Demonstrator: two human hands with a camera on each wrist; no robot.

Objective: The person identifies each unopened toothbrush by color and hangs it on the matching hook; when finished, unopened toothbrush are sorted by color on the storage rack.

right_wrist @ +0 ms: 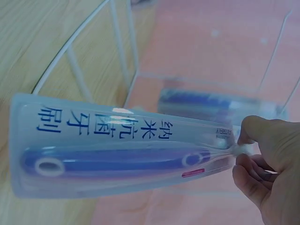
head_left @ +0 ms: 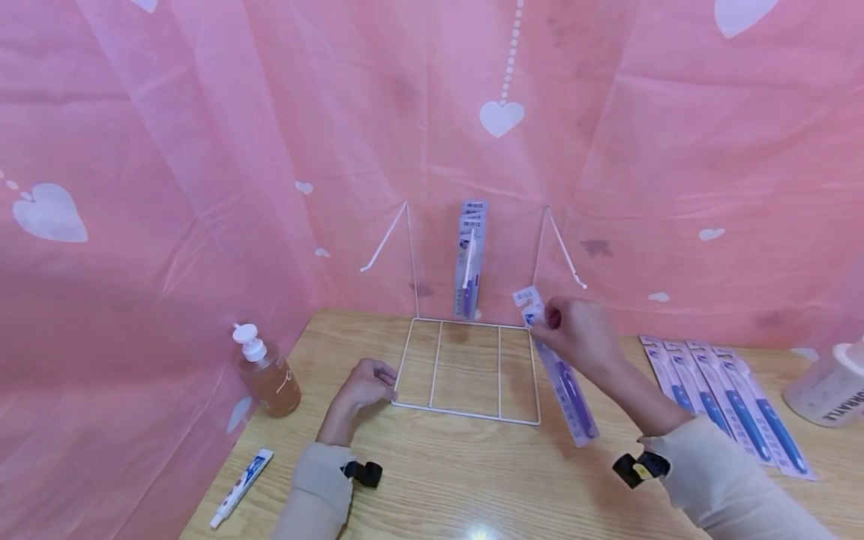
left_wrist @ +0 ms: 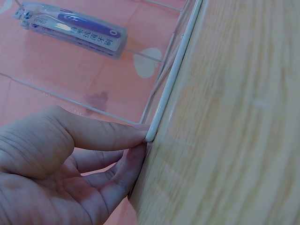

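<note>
Your right sleeve [head_left: 722, 472] is nearest; your right hand [head_left: 582, 334] pinches with narrow grip the purple toothbrush pack [head_left: 565, 386] by the wire rack's [head_left: 466, 413] right side, perhaps leaving the pack's top free; your left hand [head_left: 364, 385] pinches the rack's corner, probably for steadying.

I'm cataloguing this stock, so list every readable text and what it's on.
"纳米抗菌牙刷": held toothbrush pack.
"抗菌牙刷": front hanging pack, other characters unclear.
Too small or blurred: lettering on pump bottle, toothpaste tube, blue-handled packs, white container; the remaining print on both packs.
</note>
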